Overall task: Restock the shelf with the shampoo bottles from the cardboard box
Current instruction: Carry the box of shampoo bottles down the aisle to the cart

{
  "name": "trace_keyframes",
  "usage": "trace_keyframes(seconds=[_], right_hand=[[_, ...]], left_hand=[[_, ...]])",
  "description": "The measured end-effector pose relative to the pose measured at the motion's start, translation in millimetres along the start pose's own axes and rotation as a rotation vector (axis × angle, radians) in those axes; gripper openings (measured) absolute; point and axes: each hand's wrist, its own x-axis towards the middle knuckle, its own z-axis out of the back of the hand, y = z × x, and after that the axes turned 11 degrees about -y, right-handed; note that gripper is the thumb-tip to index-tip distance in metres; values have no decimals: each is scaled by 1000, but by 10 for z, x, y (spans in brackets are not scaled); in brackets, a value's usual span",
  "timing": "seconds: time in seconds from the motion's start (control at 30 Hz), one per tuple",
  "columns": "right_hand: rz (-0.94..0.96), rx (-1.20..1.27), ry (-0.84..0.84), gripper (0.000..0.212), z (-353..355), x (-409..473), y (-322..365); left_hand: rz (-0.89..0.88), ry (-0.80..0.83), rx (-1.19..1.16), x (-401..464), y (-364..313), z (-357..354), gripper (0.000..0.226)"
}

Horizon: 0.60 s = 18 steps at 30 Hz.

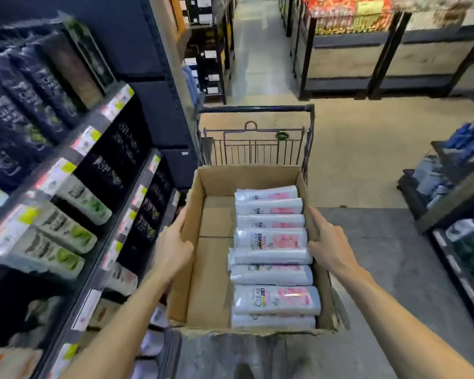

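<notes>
- The left hand (173,247) grips the left wall of the cardboard box (211,269).
- The right hand (329,248) grips the right wall.
- White shampoo bottles (271,239) lie along the right side of the box.

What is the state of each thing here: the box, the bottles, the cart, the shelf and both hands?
cardboard box: open on top, left half bare
shampoo bottles: lying flat, stacked in one row along the right side
left hand: grips the left wall
right hand: grips the right wall
cart: beyond the box
shelf: stocked with bottles
</notes>
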Motion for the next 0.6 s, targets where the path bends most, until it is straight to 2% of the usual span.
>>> trace_keyframes(seconds=[0.17, 0.3, 0.43, 0.6], right_hand=[[-10, 23, -8, 75, -384, 735, -168], [-61, -12, 32, 83, -774, 1246, -518], [-101, 18, 26, 84, -1067, 1503, -740], [-184, -42, 29, 84, -1531, 1657, -1147]], left_hand=[[-15, -1, 69, 667, -2, -413, 95], [18, 48, 87, 1116, 79, -807, 97], [13, 87, 171, 1333, 197, -1221, 103], [71, 170, 170, 1534, 535, -1843, 98]])
